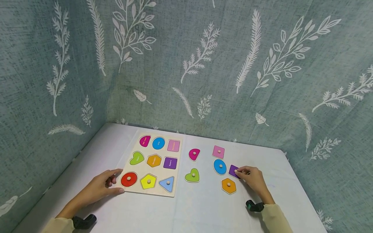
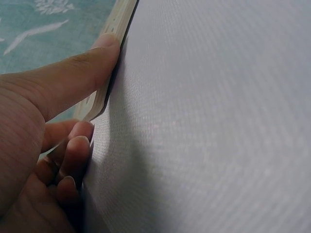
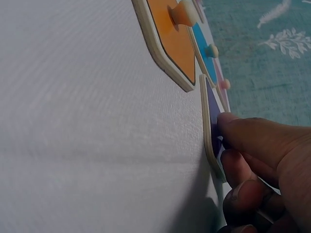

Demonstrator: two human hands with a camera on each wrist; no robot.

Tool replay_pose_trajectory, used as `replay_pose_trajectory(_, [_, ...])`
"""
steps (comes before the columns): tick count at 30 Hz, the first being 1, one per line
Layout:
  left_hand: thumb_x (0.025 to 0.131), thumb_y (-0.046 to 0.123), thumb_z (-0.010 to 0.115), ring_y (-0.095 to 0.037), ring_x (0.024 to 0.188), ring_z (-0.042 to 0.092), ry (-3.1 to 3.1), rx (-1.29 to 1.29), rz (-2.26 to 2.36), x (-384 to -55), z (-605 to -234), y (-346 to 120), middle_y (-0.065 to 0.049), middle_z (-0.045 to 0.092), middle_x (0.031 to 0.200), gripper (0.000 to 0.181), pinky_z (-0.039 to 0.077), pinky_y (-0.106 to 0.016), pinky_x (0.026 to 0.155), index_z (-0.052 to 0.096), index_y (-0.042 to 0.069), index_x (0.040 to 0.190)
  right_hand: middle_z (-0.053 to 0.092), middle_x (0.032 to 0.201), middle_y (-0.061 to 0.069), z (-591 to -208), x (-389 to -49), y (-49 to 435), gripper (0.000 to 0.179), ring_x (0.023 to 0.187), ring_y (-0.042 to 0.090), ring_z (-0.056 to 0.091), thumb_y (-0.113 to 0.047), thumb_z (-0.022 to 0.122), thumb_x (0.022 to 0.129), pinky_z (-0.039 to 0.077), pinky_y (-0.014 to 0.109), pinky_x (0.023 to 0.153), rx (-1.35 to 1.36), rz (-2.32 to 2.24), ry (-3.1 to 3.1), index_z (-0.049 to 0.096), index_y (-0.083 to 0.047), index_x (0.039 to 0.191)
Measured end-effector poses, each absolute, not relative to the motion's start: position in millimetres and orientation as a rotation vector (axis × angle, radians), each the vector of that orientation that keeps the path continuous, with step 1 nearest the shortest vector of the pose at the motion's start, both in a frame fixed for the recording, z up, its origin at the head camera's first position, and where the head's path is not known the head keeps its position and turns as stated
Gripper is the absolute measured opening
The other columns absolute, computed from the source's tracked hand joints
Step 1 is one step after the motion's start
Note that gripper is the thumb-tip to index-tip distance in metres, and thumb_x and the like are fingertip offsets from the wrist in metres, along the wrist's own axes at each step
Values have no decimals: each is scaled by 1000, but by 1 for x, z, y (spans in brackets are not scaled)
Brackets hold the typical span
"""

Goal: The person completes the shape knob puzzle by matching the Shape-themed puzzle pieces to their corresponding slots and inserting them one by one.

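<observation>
A wooden shape puzzle board (image 1: 153, 191) lies on the left part of the table. My left hand (image 1: 100, 185) is at its near left corner; the straight thumb (image 2: 82, 68) touches the board's edge (image 2: 99, 99), index finger extended along the left side. To the right, my right hand (image 1: 253, 177) pinches the knob of a purple square piece (image 1: 232, 169) between thumb and fingertips. In the right wrist view the thumb partly covers this square piece (image 3: 210, 126). Whether it is lifted off the cloth I cannot tell.
Around the purple piece lie an orange hexagon (image 1: 225, 187), a blue oval (image 1: 217, 165) and a pink rectangle (image 1: 217, 155). A magenta half round (image 1: 192, 157) and a green heart (image 1: 190, 177) lie nearer the board. A red circle (image 1: 123, 182), yellow pentagon (image 1: 145, 185) and blue triangle (image 1: 164, 185) sit in the board.
</observation>
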State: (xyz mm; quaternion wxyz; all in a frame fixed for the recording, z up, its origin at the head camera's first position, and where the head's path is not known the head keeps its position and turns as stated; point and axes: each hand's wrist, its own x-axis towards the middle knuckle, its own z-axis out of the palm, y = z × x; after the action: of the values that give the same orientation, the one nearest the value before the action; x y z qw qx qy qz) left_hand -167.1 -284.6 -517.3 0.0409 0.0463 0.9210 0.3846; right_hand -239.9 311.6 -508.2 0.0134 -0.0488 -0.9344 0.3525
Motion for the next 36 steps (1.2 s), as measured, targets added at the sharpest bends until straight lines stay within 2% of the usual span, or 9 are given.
replay_pose_trajectory(13, [72,37,94,-20,84,49,2826,153,1185,-167,-520,-283,-4,49,89,92,46,-25,66,53,-5,143,65,79,2,-507,-244,312,24,75,20,54,-25,79,92,44,28,63,-83,1024,-2905,77,-3,101])
replay_pose_trajectory(19, [73,35,94,-20,84,49,2837,148,1174,-166,-520,-284,-4,49,90,90,45,-25,67,54,-6,141,64,79,3,-503,-246,312,24,72,20,53,-28,79,93,44,28,58,-108,1057,-2890,77,-5,101])
replay_pose_trajectory(32, [73,35,94,-20,84,48,2820,143,1191,-167,-521,-285,-4,49,90,90,45,-25,67,54,-5,142,63,88,5,-492,-240,305,28,87,24,54,-33,78,93,46,28,67,-120,1137,-2878,77,-8,105])
replay_pose_trajectory(36, [73,35,94,-20,84,48,2828,151,1178,-167,-521,-285,-4,49,90,90,45,-25,67,54,-5,142,64,88,5,-492,-239,301,27,87,25,54,-32,78,93,46,29,68,-89,1118,-2879,77,-8,105])
